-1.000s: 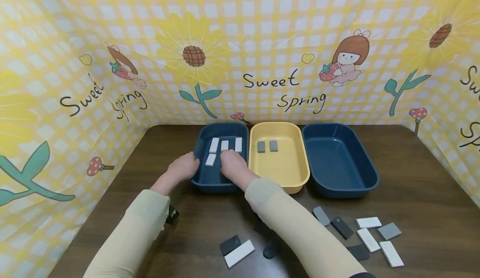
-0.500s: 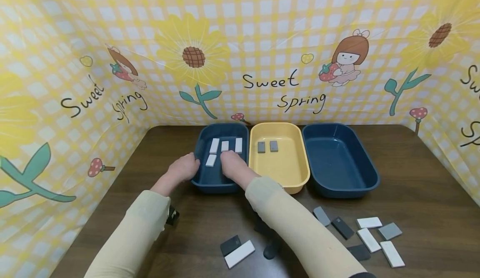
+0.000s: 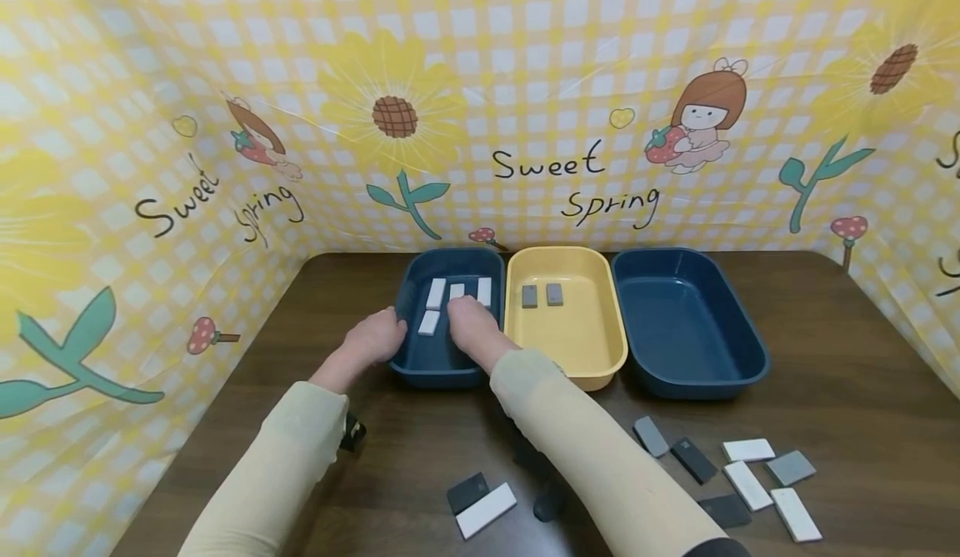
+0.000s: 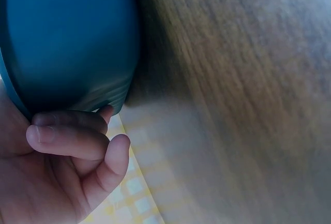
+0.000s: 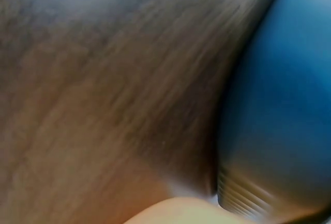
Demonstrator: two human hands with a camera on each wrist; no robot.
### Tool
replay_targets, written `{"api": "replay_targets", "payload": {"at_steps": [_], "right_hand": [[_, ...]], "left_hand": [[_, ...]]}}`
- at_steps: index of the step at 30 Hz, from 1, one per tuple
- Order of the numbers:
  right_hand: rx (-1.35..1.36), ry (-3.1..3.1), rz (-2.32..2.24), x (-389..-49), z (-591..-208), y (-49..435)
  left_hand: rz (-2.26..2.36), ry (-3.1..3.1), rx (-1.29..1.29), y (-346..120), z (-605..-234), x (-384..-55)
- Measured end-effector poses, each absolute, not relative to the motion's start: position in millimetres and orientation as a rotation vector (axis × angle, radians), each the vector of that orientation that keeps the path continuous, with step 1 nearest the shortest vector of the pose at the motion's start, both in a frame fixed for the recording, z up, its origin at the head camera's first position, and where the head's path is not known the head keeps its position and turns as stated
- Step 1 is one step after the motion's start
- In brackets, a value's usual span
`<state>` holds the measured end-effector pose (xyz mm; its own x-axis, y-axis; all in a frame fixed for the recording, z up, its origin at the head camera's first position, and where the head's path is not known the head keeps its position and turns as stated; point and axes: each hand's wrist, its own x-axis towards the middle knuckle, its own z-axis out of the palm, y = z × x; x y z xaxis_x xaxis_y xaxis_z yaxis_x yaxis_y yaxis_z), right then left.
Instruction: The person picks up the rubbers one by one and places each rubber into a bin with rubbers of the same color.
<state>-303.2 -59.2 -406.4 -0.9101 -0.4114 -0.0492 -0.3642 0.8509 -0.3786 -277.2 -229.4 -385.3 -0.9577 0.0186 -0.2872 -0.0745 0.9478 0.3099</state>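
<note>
My left hand [image 3: 377, 334] grips the left wall of the left blue bin [image 3: 438, 379]; its curled fingers [image 4: 72, 141] show against the outer wall in the left wrist view. Inside that bin, my right hand [image 3: 472, 323] reaches down with its knuckles up, covering the near end of a white rectangular tile [image 3: 457, 290]. Its fingertips are hidden, so I cannot tell whether they pinch a tile. More white tiles [image 3: 437, 293] lie flat around it in the bin. The right wrist view shows the blue bin's outer wall [image 5: 279, 94] without my fingers.
A yellow bin [image 3: 566, 332] with two grey tiles [image 3: 554, 294] adjoins on the right, then another blue bin [image 3: 686, 332]. Loose white, grey and black tiles [image 3: 747, 485] lie at the front right of the brown table [image 3: 405, 449]. A black tile and white tile [image 3: 486, 510] lie front centre.
The head view has shifted slightly, so the scene sits a little further right. Both hands stay at the left blue bin, and the tiles have not visibly moved.
</note>
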Motion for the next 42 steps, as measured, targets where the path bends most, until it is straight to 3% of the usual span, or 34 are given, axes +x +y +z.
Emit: {"api": "replay_targets", "payload": {"at_steps": [16, 23, 31, 42], "right_hand": [[-0.62, 2.943, -0.515, -302, -409, -53], [-0.746, 2.998, -0.498, -291, -390, -51], [-0.972, 3.042, -0.454, -269, -359, -33], [-1.221, 3.064, -0.268, -225, -348, 17]], "left_hand": [[0.465, 2.81, -0.018, -223, -388, -277], [0.474, 2.83, 0.006, -226, -384, -274], [0.48, 2.823, -0.006, -231, -384, -277], [0.449, 2.819, -0.001, -230, -387, -277]]}}
